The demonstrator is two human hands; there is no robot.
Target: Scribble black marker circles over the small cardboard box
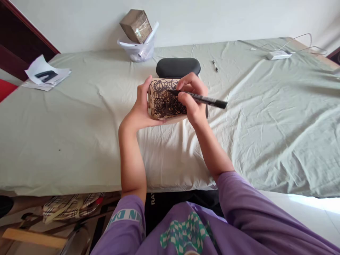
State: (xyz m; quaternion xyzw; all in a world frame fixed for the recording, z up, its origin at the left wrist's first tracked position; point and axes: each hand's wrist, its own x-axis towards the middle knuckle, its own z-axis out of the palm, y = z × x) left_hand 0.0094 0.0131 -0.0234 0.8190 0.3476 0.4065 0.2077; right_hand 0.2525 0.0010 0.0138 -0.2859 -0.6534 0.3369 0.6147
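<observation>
A small cardboard box point(164, 102) sits over the table in front of me, its facing side covered in black looping scribbles. My left hand point(142, 108) grips its left end, with the thumb at the top corner and the fingers hidden under or behind it. In my right hand point(195, 99) is a black marker point(204, 99), pinched between thumb and fingers. The tip of the marker points left and meets the scribbled face. Right behind the box lies a black oval zip case point(177, 67).
The table wears a pale green wrinkled cloth point(79, 148). At the back stands a clear plastic tub point(138, 51) with paper rolls and a taped brown box point(136, 26). Papers point(46, 76) with a black stapler lie left; a small pen point(215, 66) and white power strip point(278, 55) lie right.
</observation>
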